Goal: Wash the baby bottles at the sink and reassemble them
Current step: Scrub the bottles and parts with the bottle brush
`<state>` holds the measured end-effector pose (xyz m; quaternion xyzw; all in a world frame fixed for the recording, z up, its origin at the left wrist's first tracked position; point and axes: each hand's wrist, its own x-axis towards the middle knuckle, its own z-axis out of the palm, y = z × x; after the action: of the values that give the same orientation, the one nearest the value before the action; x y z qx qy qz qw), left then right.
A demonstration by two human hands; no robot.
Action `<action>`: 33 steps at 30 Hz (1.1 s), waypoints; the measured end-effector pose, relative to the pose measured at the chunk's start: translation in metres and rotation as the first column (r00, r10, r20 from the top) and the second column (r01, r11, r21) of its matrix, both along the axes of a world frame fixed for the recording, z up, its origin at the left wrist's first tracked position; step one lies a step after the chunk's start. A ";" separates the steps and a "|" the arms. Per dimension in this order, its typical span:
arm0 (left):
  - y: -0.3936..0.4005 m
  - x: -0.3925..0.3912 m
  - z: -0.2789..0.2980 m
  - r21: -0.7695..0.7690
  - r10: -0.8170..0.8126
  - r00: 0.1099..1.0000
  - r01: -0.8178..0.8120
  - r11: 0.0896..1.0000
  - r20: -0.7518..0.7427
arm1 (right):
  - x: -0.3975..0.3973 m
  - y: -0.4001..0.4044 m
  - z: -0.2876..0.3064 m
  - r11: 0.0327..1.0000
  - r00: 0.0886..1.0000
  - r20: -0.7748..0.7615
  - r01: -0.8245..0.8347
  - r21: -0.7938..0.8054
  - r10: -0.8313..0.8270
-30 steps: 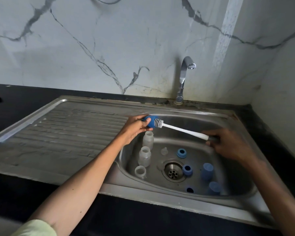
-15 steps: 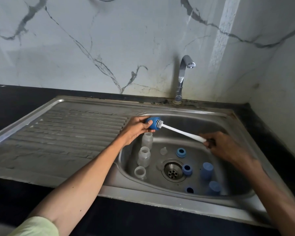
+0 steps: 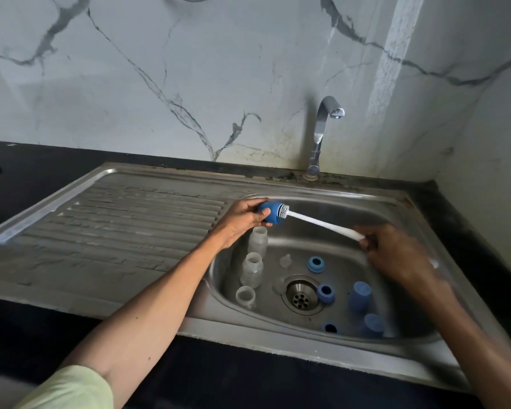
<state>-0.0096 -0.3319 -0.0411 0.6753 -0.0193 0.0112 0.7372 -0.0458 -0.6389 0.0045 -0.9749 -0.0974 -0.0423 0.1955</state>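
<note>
Here a blue cap [image 3: 270,212] is gripped in the left hand [image 3: 242,219] over the sink [image 3: 419,293], the bristles of a white brush [image 3: 322,224] pushed into its mouth. The brush handle is pinched by the right hand [image 3: 396,252]. Just below the left hand, three clear bottles [image 3: 252,270] are stood; under the right hand, blue rings [image 3: 316,264] and caps [image 3: 359,295] are scattered.

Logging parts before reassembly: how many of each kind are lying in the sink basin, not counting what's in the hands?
Clear bottles: 3
Blue collar rings: 3
Blue caps: 2
Clear teat: 1
Total: 9
</note>
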 end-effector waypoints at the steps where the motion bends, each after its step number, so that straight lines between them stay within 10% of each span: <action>1: -0.001 0.001 -0.002 0.048 0.007 1.000 -0.007 0.999 0.018 | 0.001 0.002 -0.003 1.000 1.000 -0.018 0.021 -0.006 -0.021; 15: 0.000 0.000 0.003 0.037 0.024 0.999 -0.026 0.999 0.037 | 0.010 -0.010 -0.002 0.996 0.993 -0.094 -0.072 0.053 0.077; 33: 0.001 -0.003 0.018 -0.362 0.024 0.998 -0.043 0.931 -0.059 | 0.009 -0.001 -0.002 0.983 0.997 -0.023 -0.063 0.174 0.068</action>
<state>-0.0128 -0.3307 -0.0232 0.5280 0.0144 0.0091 0.8491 -0.0368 -0.6395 0.0028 -0.9511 -0.1226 -0.0302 0.2820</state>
